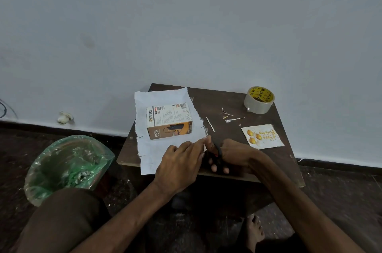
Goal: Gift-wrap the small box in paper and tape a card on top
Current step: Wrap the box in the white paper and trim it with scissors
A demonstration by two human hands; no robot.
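Head view, looking down at a small dark table (227, 103) against a pale wall. A sheet of white paper (157, 97) lies on the table's left half, with ragged edges. The box (169, 121) sits on the middle of the paper, unwrapped, printed side up.

The left hand (182, 157) lies on the near part of the paper. Its fingers are stretched out flat, with the tips at the sheet's right edge. The right hand (233, 153) is just beside it, fingers curled through the black handles of scissors (217, 149). The blades point away along that edge.

The paper looks thin, limp and easy to tear, so it is best pinned flat close to the cut. The box is probably light and stiff, and could be held by its long sides.

The card (262, 136) lies on the right, and a tape roll (259, 100) stands at the far right corner. Paper slivers (227, 117) lie between them and the sheet.

On the floor to the left is a bin (68, 168) lined with a green bag, with pale scraps in it. The box is closed, so its contents are hidden.
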